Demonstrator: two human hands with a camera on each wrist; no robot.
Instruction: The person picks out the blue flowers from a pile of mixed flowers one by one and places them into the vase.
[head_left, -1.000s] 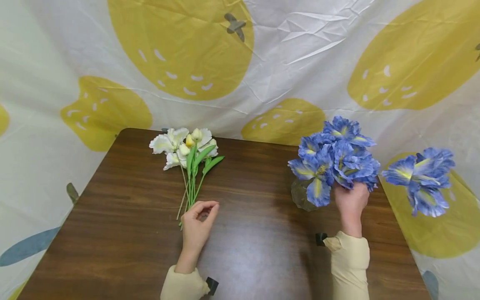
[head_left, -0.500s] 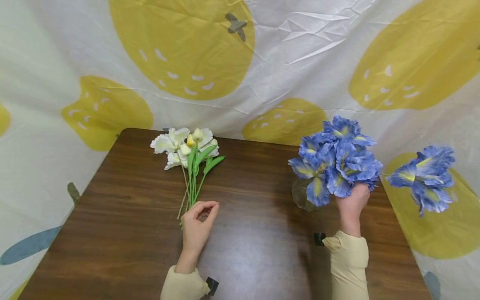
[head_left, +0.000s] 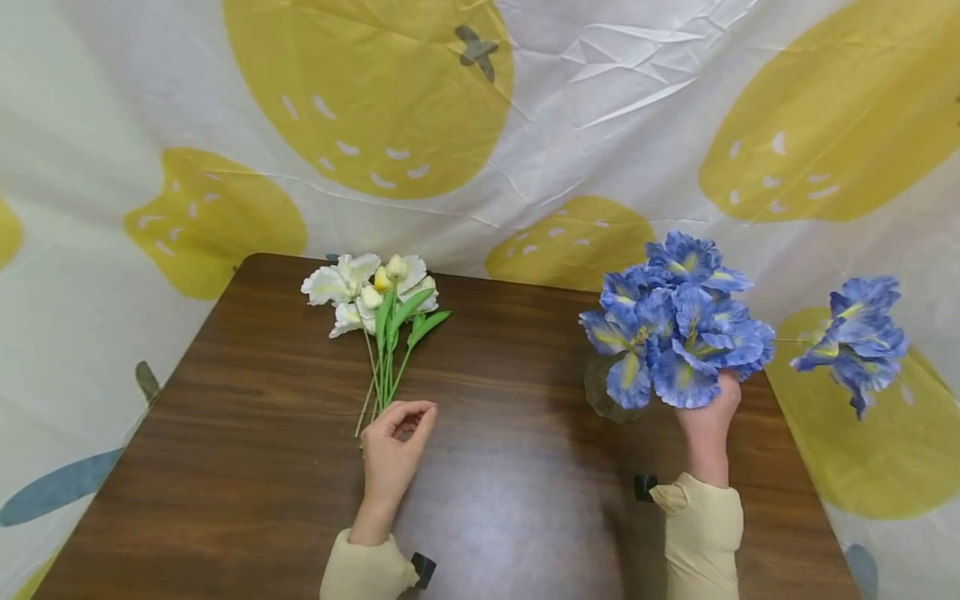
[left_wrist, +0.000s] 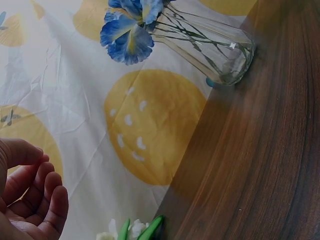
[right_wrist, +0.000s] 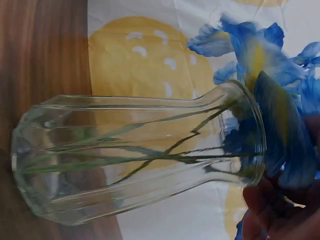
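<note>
A bunch of blue irises [head_left: 682,325] stands in a clear glass vase [right_wrist: 125,115] at the right of the table, its thin green stems crossing inside the glass. My right hand [head_left: 708,429] is under the front blooms at the vase's mouth; in the right wrist view its curled fingers [right_wrist: 272,207] grip among the petals by the rim. The blooms hide part of this hand. One iris [head_left: 858,337] juts out to the right on its stem. My left hand [head_left: 396,450] holds nothing, fingers loosely curled, over the lower stems of white irises [head_left: 326,286] and white-and-yellow tulips [head_left: 396,267].
The brown wooden table [head_left: 510,367] backs onto a white cloth [head_left: 555,158] printed with yellow fruit. Its right edge lies close beyond the vase, and the jutting iris reaches past it. Dark cameras sit at both cuffs.
The front blue blooms have shifted right and turned. The iris jutting out at the right has rotated and risen slightly. My right hand has edged right; my left hand stays almost still.
</note>
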